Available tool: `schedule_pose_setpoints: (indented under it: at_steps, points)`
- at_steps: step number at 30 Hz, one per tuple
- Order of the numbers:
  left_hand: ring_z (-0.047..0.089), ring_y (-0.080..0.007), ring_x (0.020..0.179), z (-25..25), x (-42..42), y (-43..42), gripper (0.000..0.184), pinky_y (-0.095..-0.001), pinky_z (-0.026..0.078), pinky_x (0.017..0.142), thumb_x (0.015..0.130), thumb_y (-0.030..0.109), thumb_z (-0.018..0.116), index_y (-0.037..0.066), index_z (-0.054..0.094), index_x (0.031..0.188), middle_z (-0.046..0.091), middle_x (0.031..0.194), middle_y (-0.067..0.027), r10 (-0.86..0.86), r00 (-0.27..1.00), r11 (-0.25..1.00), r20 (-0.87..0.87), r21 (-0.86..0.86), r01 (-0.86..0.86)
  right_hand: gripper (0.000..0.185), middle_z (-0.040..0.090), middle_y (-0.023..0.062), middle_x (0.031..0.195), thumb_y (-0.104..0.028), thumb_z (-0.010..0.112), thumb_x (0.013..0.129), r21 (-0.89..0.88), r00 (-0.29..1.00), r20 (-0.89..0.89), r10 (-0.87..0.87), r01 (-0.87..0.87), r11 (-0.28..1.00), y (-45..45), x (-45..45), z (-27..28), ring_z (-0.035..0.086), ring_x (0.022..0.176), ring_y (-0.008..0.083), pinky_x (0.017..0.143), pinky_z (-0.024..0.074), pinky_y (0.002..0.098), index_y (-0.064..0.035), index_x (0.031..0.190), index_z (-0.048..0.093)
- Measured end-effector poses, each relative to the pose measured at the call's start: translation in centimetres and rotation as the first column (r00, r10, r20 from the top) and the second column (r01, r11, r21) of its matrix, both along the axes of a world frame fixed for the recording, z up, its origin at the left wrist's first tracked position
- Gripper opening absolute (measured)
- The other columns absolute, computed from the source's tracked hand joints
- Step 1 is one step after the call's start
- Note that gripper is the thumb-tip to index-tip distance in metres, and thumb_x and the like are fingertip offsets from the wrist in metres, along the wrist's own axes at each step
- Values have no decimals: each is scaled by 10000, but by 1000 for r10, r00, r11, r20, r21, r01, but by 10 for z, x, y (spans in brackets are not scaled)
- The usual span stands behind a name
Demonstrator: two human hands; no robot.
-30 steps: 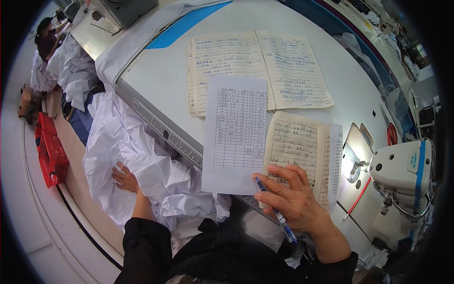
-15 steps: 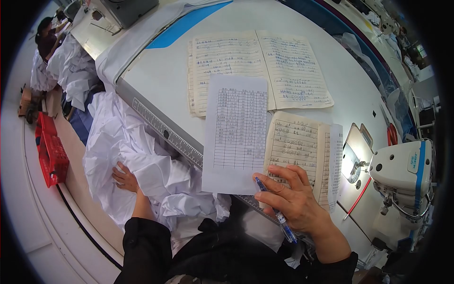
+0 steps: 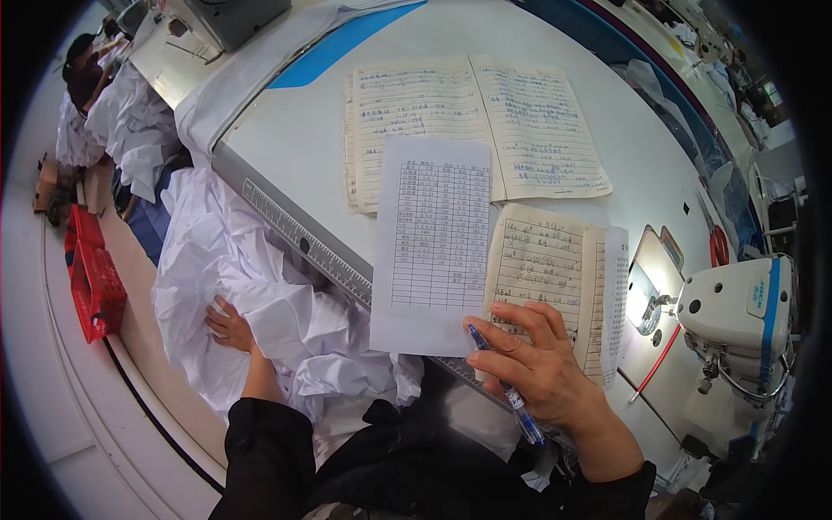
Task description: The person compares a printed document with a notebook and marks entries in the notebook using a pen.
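Note:
My left hand (image 3: 230, 326) lies with its fingers spread on a heap of white cloth (image 3: 234, 251) left of the table edge. A blue pen (image 3: 523, 418) is in my right hand (image 3: 542, 368), which rests on the lower part of a small notebook (image 3: 537, 260) with handwritten lines. Beside that notebook, to the left, lies a printed sheet with a table (image 3: 433, 234), overlapping a larger open notebook (image 3: 542, 130) full of blue writing. The pen points up and left, its tip by the sheet's lower right corner.
A white sewing machine head (image 3: 737, 299) stands at the right, near red-handled scissors (image 3: 718, 246). A ruler strip (image 3: 303, 247) runs along the table edge. On the floor at the left is a red basket (image 3: 94, 282). Another person (image 3: 85, 74) is at the upper left.

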State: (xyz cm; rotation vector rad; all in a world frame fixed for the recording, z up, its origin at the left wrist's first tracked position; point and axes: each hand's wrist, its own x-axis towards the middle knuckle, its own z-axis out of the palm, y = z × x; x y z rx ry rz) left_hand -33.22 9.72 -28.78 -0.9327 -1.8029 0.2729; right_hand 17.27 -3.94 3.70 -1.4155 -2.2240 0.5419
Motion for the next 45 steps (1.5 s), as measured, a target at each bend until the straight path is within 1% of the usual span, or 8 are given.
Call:
schedule_pose_setpoints:
  at_steps: [5, 24, 26, 36, 38, 39, 41, 45]
  points:
    - [521, -154, 1165, 1, 1, 0, 368, -373, 408, 858, 944, 286, 465, 364, 396, 1297, 485, 1301, 73, 9, 999, 1000, 35, -16, -8, 316, 586, 47, 1282, -189, 737, 744, -1, 1000, 2, 1, -1, 1000, 0, 0, 0, 479, 1201, 284, 1003, 326, 462, -154, 1030, 609]
    - [525, -155, 1160, 4, 4, 1, 359, -364, 416, 852, 939, 312, 488, 362, 404, 1284, 493, 1287, 70, 5, 1000, 1000, 3, 5, -5, 279, 592, 47, 1273, -206, 724, 769, 10, 1000, 0, 3, -3, 1000, 0, 0, -1, 483, 1194, 280, 1001, 329, 458, -153, 1017, 608]
    - [521, -154, 1164, 4, 4, 1, 363, -369, 415, 855, 939, 311, 487, 363, 398, 1287, 487, 1291, 72, 3, 999, 1000, 39, 2, -3, 275, 592, 47, 1273, -207, 723, 771, 12, 1000, -3, 3, -2, 1000, 0, 0, -1, 483, 1194, 279, 1002, 329, 458, -153, 1015, 609]
    - [498, -152, 1187, 5, 7, 0, 360, -368, 400, 879, 943, 326, 462, 362, 394, 1295, 470, 1304, 72, 26, 999, 1000, 33, -17, -26, 265, 596, 42, 1267, -214, 719, 777, 10, 1000, 6, 2, -2, 1000, 0, 0, -1, 483, 1196, 277, 1008, 322, 459, -149, 1011, 613]
    - [480, -159, 1208, 9, 12, -1, 390, -376, 390, 899, 930, 330, 470, 352, 388, 1311, 461, 1316, 64, 14, 992, 1000, 124, -15, -12, 263, 597, 41, 1265, -212, 721, 775, 6, 1000, 2, -4, 4, 1000, 0, -1, -1, 483, 1196, 276, 1008, 322, 459, -148, 1008, 616]
    - [480, -159, 1208, 11, 15, -1, 390, -376, 390, 899, 930, 330, 470, 352, 388, 1311, 461, 1316, 64, 14, 992, 1000, 125, -15, -12, 263, 598, 41, 1264, -210, 723, 771, 5, 1000, 5, -4, 4, 1000, 0, -1, 0, 484, 1193, 275, 1007, 324, 459, -147, 1004, 620]
    - [459, -167, 1230, 15, 20, -2, 421, -388, 384, 915, 917, 330, 474, 342, 379, 1327, 447, 1332, 56, 15, 978, 999, 206, -38, -8, 263, 598, 40, 1263, -208, 726, 767, 6, 1000, 8, -4, 4, 1000, 0, 0, 0, 486, 1191, 275, 1006, 325, 459, -146, 1001, 623]
    - [451, -175, 1238, 9, 14, -2, 438, -394, 380, 925, 911, 330, 475, 339, 372, 1337, 439, 1339, 48, 33, 984, 999, 176, -48, -25, 272, 599, 41, 1263, -205, 732, 755, 7, 1000, 5, -5, 4, 1000, 0, -1, 0, 490, 1184, 276, 1001, 330, 458, -143, 999, 627]
